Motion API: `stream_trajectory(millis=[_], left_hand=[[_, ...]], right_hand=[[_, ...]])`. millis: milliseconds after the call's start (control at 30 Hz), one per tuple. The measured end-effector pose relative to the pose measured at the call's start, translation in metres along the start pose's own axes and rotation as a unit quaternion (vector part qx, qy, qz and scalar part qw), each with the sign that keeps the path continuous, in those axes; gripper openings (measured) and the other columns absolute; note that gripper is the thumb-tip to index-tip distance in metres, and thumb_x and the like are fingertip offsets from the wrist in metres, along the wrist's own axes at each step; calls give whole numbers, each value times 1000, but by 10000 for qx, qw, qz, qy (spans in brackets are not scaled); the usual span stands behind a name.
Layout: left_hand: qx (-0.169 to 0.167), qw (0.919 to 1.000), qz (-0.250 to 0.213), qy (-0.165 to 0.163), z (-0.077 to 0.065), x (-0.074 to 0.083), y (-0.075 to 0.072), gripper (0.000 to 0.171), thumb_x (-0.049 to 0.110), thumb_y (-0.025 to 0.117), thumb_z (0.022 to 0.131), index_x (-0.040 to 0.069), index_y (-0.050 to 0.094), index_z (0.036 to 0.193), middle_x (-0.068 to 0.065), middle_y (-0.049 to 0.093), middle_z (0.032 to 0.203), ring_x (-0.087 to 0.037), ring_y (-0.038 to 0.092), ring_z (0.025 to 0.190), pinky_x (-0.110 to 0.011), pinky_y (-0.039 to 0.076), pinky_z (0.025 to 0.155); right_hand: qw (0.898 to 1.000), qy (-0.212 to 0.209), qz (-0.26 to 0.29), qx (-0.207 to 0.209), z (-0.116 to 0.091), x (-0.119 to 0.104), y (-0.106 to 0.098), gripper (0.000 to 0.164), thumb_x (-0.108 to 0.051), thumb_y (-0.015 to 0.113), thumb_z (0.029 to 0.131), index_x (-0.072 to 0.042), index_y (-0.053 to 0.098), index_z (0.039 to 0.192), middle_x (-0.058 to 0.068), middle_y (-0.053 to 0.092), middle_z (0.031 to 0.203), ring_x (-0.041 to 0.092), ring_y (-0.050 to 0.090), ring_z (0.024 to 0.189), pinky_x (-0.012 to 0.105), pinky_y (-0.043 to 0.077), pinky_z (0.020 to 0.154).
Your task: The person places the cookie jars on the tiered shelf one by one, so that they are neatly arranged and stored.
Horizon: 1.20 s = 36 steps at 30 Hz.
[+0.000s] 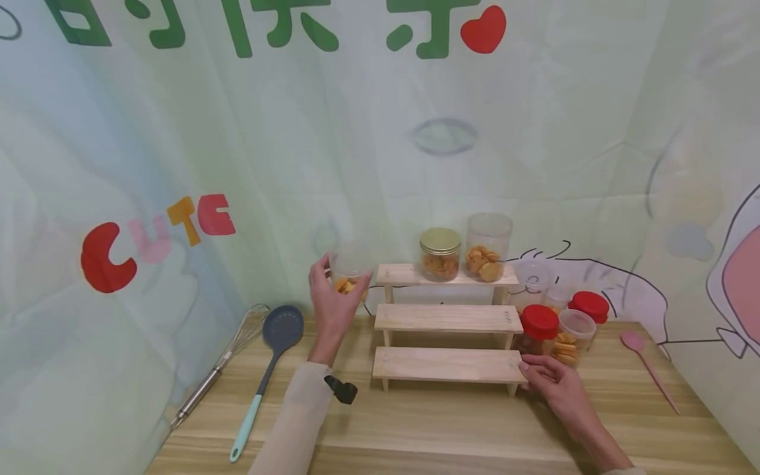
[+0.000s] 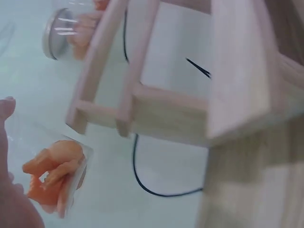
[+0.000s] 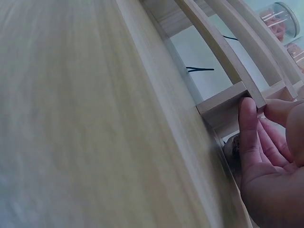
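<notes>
My left hand grips a clear jar with orange-brown snacks in its bottom, held in the air just left of the top shelf. In the left wrist view those snacks lie against the jar's base, beside part of the hand. A three-step wooden rack stands on the table. My right hand pinches the right end of its lowest step; the right wrist view shows the fingers at that board's corner. On the top step stand a gold-lidded jar and a taller clear jar, both holding snacks.
Right of the rack cluster red-lidded jars and a clear-lidded jar of snacks. A pink spoon lies at the far right. A whisk and a slotted turner lie left. A printed cloth hangs behind.
</notes>
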<state>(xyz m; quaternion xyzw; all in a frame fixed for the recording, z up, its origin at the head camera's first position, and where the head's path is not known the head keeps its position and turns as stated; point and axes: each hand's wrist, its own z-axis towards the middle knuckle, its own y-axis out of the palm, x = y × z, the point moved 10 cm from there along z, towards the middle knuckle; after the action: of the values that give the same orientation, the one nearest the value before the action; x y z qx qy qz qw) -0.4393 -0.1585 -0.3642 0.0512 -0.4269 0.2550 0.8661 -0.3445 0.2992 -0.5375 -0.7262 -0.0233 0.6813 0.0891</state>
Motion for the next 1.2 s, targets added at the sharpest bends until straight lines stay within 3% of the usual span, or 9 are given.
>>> stream_trajectory(millis=[200,433,567,767,867,1033,1200], left_hand=[[127,9984,-509,213,9,25,7,89,38,94,85,2,49,153,-23,54,148,-45,50,134,-51,45,108],[218,9930,-1100,358,17,35,19,84,28,94,87,3,52,154,-22,58,149,-43,53,137,-49,42,114],[-46,9920,-1242,213,18,36,36,83,30,94,87,8,54,156,-16,60,151,-33,55,139,-49,42,117],[-733,9871,-1394,-292,20,24,66,77,36,88,93,16,53,158,-3,58,157,-21,49,152,-45,39,128],[-1139,9869,-1081,-363,18,18,76,79,38,87,94,13,51,160,-6,54,160,-24,46,155,-46,38,129],[-1767,9832,92,-443,2,-4,87,94,40,89,91,4,42,165,-18,48,155,-33,55,141,-49,49,119],[-1859,9808,332,-488,-9,-19,88,92,40,92,88,6,48,161,-16,54,152,-34,59,136,-47,52,115]], right_hand=[[10000,-20,79,17,0,-1,1,50,-18,72,106,11,58,144,3,82,111,6,75,91,24,64,83],[10000,27,52,15,1,2,2,48,-15,71,106,11,58,144,9,81,117,7,75,91,25,64,83],[10000,56,80,10,3,3,1,48,-15,70,107,12,57,145,8,81,116,6,75,91,25,64,83],[9999,-60,80,15,2,1,0,47,-14,71,106,13,58,143,10,80,117,6,75,91,25,64,83],[9999,-93,83,20,2,-1,0,47,-15,71,106,13,59,142,9,81,116,6,75,91,25,64,82],[9999,-71,80,32,2,-1,-1,48,-16,72,106,12,59,142,6,81,115,6,75,91,25,64,83],[9999,-102,91,-24,2,-1,0,49,-16,72,106,13,58,143,10,80,118,6,75,92,25,64,83]])
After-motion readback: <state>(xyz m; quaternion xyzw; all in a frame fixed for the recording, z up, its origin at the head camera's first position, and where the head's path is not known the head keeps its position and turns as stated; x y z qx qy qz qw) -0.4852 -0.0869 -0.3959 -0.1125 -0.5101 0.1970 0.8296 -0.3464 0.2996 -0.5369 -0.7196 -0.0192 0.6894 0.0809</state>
